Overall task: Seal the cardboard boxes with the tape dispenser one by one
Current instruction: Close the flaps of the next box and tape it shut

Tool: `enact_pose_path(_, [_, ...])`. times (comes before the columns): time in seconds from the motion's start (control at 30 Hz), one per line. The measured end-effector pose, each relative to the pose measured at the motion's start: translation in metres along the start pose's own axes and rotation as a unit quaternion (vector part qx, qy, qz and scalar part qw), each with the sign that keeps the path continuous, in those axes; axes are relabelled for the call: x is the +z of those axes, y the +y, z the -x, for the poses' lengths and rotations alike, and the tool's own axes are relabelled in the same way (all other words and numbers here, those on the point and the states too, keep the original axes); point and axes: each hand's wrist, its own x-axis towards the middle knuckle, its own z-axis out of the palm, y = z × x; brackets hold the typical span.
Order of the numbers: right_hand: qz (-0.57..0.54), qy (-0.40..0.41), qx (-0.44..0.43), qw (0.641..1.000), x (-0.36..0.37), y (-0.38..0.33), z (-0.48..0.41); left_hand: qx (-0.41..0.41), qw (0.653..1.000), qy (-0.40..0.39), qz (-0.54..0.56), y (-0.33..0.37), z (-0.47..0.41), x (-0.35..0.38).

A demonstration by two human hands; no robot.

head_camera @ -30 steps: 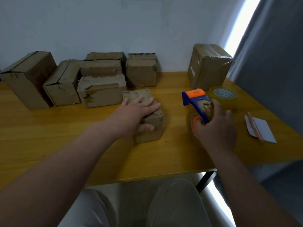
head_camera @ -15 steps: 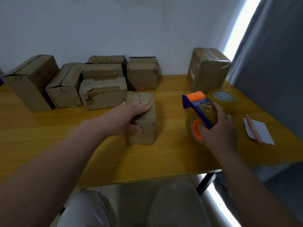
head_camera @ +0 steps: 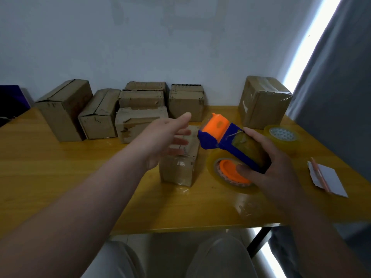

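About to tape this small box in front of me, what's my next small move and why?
Probably lower the left hand flat onto the small box to steady it: that hand is open over the box, and the right hand holds the tape dispenser raised beside it.

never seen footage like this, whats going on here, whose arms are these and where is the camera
There is no machine here: a person wears a wide-angle camera on the head, so the picture looks forward and down over their own arms. On the yellow wooden table stands a small brown cardboard box, with more cardboard boxes along the wall, a spare roll of clear tape and a white paper slip on the right. The right hand grips a blue and orange tape dispenser. The left hand is open with straight fingers over the small box; blur hides whether it touches.
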Motion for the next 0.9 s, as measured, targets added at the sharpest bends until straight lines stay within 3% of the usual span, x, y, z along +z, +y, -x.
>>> enact_pose_path(0.13, [0.002, -0.036, -0.013, 0.999, 0.0, -0.007, 0.004, -0.075, 0.989, -0.101, 0.08, 0.004, 0.004, 0.0])
enact_pose_path(0.27, [-0.004, -0.049, -0.026, 0.998, -0.001, -0.01, 0.006, -0.086, 0.983, -0.105, 0.122, 0.001, 0.007, 0.002])
enact_pose_path(0.5, [0.017, -0.065, -0.044, 0.997, -0.002, -0.011, 0.001, -0.065, 0.993, -0.043, 0.088, -0.003, 0.005, 0.002])
enact_pose_path(0.63, [0.077, -0.145, -0.032, 0.986, -0.013, -0.024, -0.012, -0.038, 0.999, 0.017, -0.003, -0.005, 0.005, -0.003])
enact_pose_path(0.9, [0.174, -0.236, 0.005, 0.956, -0.053, -0.031, -0.031, -0.048, 0.99, 0.129, 0.015, -0.027, 0.006, -0.042])
